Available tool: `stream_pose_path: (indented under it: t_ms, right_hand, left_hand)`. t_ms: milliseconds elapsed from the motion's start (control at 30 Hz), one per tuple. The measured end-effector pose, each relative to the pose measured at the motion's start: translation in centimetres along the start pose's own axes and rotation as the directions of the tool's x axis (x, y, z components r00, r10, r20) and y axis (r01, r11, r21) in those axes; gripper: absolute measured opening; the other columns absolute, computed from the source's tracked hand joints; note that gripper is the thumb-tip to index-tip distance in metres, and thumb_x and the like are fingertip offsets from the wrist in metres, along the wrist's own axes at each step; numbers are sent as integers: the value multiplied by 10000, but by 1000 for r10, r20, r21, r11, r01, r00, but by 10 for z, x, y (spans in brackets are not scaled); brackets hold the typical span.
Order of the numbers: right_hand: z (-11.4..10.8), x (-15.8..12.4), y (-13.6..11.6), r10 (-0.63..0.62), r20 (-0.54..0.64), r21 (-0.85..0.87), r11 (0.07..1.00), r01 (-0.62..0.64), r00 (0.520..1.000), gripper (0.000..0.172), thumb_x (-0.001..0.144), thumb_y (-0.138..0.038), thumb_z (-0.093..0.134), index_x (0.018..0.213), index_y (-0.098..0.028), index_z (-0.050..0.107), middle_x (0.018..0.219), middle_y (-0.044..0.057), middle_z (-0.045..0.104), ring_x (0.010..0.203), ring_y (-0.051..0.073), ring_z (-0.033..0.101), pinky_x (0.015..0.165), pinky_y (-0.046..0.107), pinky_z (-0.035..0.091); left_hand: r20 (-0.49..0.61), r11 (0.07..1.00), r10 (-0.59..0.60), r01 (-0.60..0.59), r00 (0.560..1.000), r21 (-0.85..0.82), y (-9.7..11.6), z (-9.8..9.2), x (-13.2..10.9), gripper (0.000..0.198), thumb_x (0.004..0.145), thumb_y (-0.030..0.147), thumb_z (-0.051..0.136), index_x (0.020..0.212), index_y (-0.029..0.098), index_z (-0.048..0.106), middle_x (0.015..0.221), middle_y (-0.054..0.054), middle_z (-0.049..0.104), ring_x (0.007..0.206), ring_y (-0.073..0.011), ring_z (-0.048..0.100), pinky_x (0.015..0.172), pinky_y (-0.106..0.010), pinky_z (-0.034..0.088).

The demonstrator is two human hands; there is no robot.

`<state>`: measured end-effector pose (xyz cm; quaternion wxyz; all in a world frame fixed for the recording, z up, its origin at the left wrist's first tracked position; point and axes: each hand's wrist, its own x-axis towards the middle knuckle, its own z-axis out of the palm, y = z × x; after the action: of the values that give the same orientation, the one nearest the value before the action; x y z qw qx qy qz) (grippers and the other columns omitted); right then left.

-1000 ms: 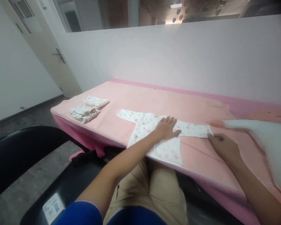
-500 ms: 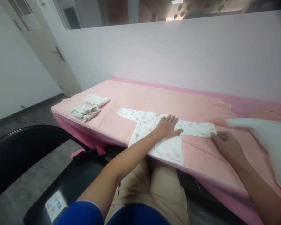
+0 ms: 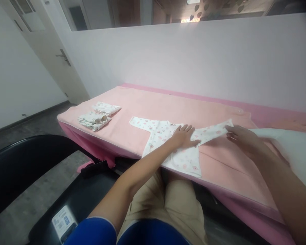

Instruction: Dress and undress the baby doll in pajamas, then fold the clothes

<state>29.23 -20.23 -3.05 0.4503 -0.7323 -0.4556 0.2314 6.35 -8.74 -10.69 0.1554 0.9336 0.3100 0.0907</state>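
A small white long-sleeved baby shirt (image 3: 163, 136) with a pink and green print lies spread on the pink table cover (image 3: 132, 102). Flat on its chest rests my left hand (image 3: 184, 136), fingers stretched out and pressing the cloth. My right hand (image 3: 241, 136) pinches the cuff of the shirt's right-side sleeve and holds it up off the cover, so that sleeve slants upward. The other sleeve lies flat to the left. My left forearm hides part of the shirt's lower front.
Two folded printed garments, one nearer (image 3: 94, 120) and one farther (image 3: 107, 108), lie at the table's left end. White cloth (image 3: 295, 153) is heaped at the right. A black chair (image 3: 73, 190) with a white labelled box (image 3: 64, 222) stands at the lower left.
My right hand has lifted the sleeve's cuff up and away from the cover, tilting the sleeve that lay flat before. My left hand stays on the shirt's chest.
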Motion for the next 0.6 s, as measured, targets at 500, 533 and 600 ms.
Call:
stream_pose_path:
  t_ms: [500, 533, 600]
  right_hand:
    - [140, 2, -85, -187, 270, 303, 948, 101, 944, 366, 896, -569, 767, 954, -209, 728, 995, 57, 750, 973, 229, 704, 915, 358, 583]
    - [144, 0, -78, -235, 245, 251, 953, 172, 941, 391, 920, -598, 728, 991, -214, 736, 1060, 65, 763, 1028, 244, 707, 953, 382, 579]
    - [147, -4, -59, -321, 183, 109, 946, 305, 929, 419, 964, -624, 656, 1071, -228, 742, 1175, 81, 766, 1096, 271, 704, 1009, 444, 571]
  left_hand:
    - [-280, 503, -484, 2, 829, -864, -12, -47, -28, 472, 965, 425, 692, 1338, 153, 592, 1355, -164, 711, 1194, -285, 697, 1011, -379, 541]
    - [-274, 539, -543, 78, 794, -839, -18, -52, -35, 408, 973, 417, 678, 1292, 169, 620, 1333, -146, 726, 1187, -284, 698, 1011, -382, 537]
    - [-301, 635, -588, 198, 751, -747, -30, -61, -52, 278, 980, 366, 659, 1211, 212, 667, 1302, -97, 750, 1189, -277, 696, 1030, -383, 523]
